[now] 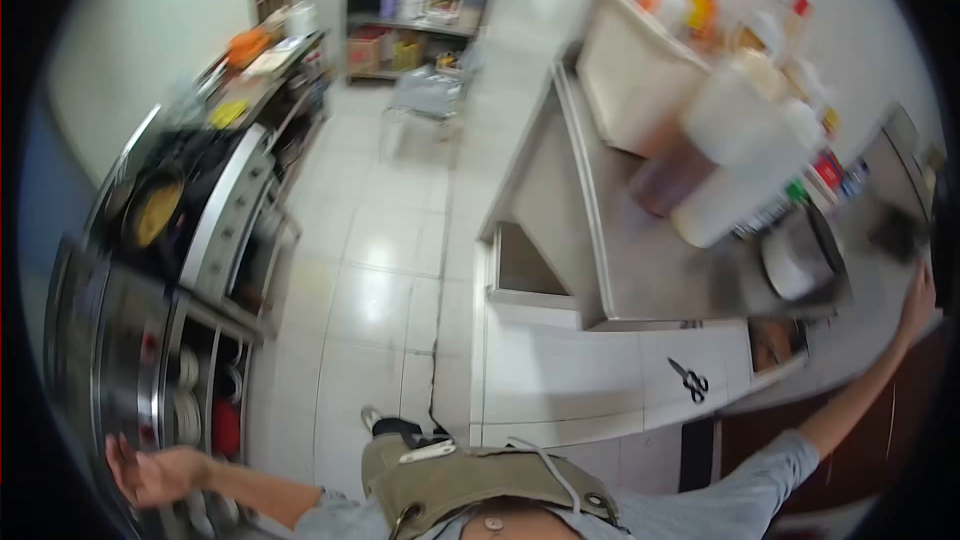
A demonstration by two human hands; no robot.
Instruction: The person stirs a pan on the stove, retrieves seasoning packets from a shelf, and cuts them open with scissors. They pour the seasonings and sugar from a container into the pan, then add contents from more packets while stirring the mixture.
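Note:
My left hand [155,475] is at the lower left beside the steel unit with red knobs [150,380]. Its fingers are loosely stretched and apart, and nothing shows in them. At the far right edge, my right hand [920,298] is at the end of an outstretched arm. A dark, blurred object [897,232] sits just above and left of it on the steel surface. The view's dark border and blur hide those fingers, so I cannot make out whether they grip anything. The nearest container is a pale pot or jar [800,258] with a dark rim.
On the left, a pan [158,212] with yellowish contents sits on the stove [215,225]. Bottles [725,185] and a white bin [640,65] crowd the steel counter [625,280]. Black-handled scissors [690,380] lie on a white surface below. A stool [425,95] stands before shelves [420,20].

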